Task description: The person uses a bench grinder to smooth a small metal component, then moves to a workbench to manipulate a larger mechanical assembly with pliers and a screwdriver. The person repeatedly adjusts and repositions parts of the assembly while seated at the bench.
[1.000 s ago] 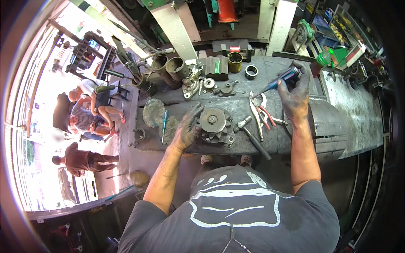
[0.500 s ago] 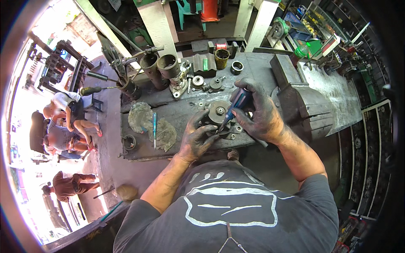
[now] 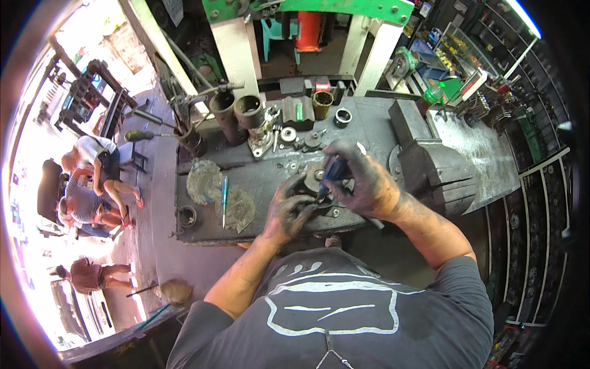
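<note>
My right hand (image 3: 367,184) is closed around a dark blue, tapered tube (image 3: 332,169) with its narrow tip down. Opposite it, my left hand (image 3: 286,212) is closed, its fingertips pinched near the tip on something too small to make out. Beneath both hands lies a round metal part (image 3: 313,174) with a central hub, partly covered by the fingers. Farther left, a screwdriver with a blue-green handle (image 3: 225,186) rests beside a grimy cloth (image 3: 238,209).
A large bench vise (image 3: 439,175) stands to the right. Along the back are metal cylinders (image 3: 249,109), a grooved block with a green item (image 3: 298,112), a yellowish can (image 3: 321,106) and a metal ring (image 3: 343,117). People sit at far left (image 3: 92,178).
The tube in my right hand has turned more upright, and my right hand has shifted slightly left. My left hand stays pinched near the tip. The whole view has tilted a little.
</note>
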The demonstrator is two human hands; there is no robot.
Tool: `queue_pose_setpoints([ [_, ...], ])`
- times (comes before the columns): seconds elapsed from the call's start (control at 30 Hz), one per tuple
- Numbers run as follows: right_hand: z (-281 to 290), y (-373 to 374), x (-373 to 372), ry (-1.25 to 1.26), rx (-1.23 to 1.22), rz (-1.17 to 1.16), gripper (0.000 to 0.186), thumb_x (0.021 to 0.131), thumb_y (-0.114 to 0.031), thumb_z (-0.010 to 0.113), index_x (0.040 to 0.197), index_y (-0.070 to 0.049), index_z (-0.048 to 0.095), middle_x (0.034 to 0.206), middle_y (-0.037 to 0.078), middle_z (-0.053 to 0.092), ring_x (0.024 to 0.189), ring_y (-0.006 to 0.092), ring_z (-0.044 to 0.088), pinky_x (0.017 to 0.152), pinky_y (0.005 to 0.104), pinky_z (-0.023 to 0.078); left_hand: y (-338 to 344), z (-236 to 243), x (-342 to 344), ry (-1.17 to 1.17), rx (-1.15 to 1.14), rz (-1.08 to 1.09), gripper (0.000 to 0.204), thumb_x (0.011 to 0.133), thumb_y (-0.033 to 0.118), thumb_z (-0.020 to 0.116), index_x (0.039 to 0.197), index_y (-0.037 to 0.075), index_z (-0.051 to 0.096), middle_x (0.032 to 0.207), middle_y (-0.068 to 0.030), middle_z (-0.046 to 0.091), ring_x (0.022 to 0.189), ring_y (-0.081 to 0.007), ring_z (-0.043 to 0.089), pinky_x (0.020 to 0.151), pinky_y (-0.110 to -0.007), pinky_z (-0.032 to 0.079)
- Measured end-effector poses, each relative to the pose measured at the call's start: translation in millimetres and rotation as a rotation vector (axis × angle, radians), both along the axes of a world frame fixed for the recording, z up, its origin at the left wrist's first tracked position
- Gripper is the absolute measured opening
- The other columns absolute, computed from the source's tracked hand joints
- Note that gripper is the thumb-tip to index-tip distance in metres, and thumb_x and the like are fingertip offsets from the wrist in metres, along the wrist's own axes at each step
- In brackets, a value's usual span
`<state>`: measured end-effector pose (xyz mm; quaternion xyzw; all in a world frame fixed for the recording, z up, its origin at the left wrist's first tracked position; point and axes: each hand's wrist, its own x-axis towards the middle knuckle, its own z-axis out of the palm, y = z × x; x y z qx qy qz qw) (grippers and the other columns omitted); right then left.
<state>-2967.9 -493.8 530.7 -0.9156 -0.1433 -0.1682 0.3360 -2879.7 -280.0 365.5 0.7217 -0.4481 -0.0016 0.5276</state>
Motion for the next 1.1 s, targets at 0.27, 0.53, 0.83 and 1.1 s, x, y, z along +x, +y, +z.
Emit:
queue_pose_setpoints([
  [0.27, 32.7, 7.1, 6.3, 0.19, -0.114, -0.008, 0.039, 0.093, -0.033, 0.077, 0.117, -0.005, 0.065, 0.105, 0.02, 0.075, 0.097, 0.042, 0.075, 0.084, 0.0518, 0.061, -4.9, 7.4, -13.9, -0.168, 0.007, 0.087, 0.029, 0.083, 0.017, 0.088, 0.104, 0.005, 0.073, 0.134, -0.0232, 0.064, 0.123, -0.0433, 0.061, 0.101, -0.05, 0.052],
  [0.53, 97.1, -7.4, 13.5, 0.291, -0.469, 0.133, 0.037, 0.09, -0.026, 0.074, 0.125, -0.014, 0.071, 0.124, 0.021, 0.068, 0.114, 0.042, 0.072, 0.086, 0.0511, 0.061, -15.0, 24.7, -8.9, -0.186, 0.016, 0.023, 0.022, 0.088, 0.016, 0.082, 0.083, 0.0, 0.068, 0.103, -0.024, 0.067, 0.101, -0.0433, 0.063, 0.086, -0.049, 0.05],
  [0.83, 67.6, -13.4, 26.3, 0.289, -0.374, 0.298, 0.035, 0.093, -0.021, 0.072, 0.126, -0.011, 0.065, 0.114, 0.017, 0.067, 0.102, 0.0363, 0.072, 0.084, 0.0456, 0.061, -6.7, 15.0, -3.5, -0.045, 0.156, -0.046, 0.024, 0.089, 0.014, 0.082, 0.111, 0.006, 0.076, 0.122, -0.0185, 0.07, 0.117, -0.0396, 0.062, 0.103, -0.052, 0.049],
  [1.1, 109.6, 9.8, 11.4, 0.3, -0.475, 0.233, 0.035, 0.094, -0.029, 0.08, 0.122, -0.009, 0.071, 0.112, 0.019, 0.071, 0.095, 0.0414, 0.074, 0.079, 0.0521, 0.06, -6.1, 23.1, -2.9, -0.271, -0.007, -0.113, 0.038, 0.096, 0.013, 0.073, 0.134, 0.014, 0.071, 0.152, -0.0185, 0.056, 0.147, -0.0432, 0.046, 0.124, -0.058, 0.032],
])
